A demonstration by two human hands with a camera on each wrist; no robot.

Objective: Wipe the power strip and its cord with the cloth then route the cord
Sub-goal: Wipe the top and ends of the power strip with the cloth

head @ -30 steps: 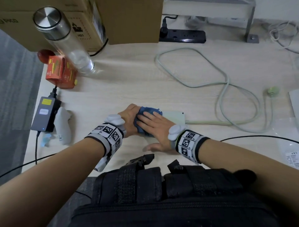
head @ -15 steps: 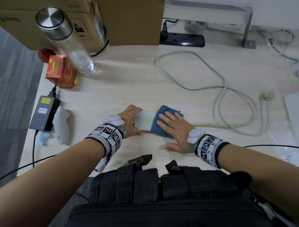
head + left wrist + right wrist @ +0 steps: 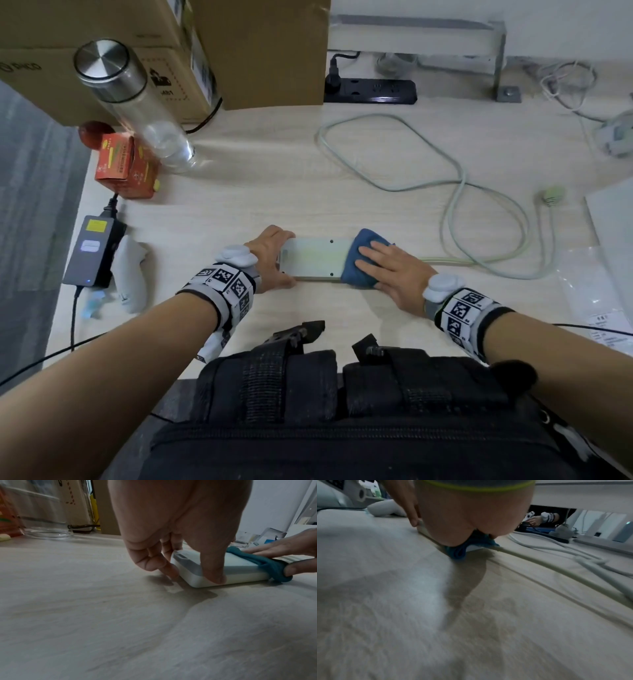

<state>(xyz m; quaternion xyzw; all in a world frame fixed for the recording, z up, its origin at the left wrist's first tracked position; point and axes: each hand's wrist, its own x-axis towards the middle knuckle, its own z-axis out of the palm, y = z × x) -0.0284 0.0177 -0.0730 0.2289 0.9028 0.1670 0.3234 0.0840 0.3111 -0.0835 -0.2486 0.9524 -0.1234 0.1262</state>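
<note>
A person stands at a pale wood-grain bench (image 3: 308, 192), looking down at both hands. The strip (image 3: 313, 258), a flat pale-green power strip, lies near the front edge with a plain face bearing small screw holes turned up; this looks like its underside.

The left hand (image 3: 272, 255) clamps the strip's left end, thumb on the near edge and curled fingers (image 3: 154, 562) on the far edge and end. This likely pins it so wiping cannot slide it.

The right hand (image 3: 394, 270) lies flat, fingers straight and slightly spread, pressing a blue cloth (image 3: 359, 267) onto the strip's right end. The cloth drapes over the near edge, where the thumb tucks against it, so top and side probably get rubbed together.

The cord (image 3: 455, 192) leaves the right end just beside the cloth, runs right, then wanders in loose loops across the bench to its plug (image 3: 551, 197). It looks unwiped and unrouted.

Around them:
- Left: a glass bottle (image 3: 137, 106) with a steel cap, an orange carton (image 3: 125, 168), a grey power brick (image 3: 92, 251) and a white controller (image 3: 132, 274).
- Back: cardboard boxes (image 3: 164, 51), a black power strip (image 3: 371, 90) and a metal bracket (image 3: 500, 58) below a white wall.
- Far right: tangled white cables and paper sheets.
- Grey floor shows beyond the left edge.
</note>
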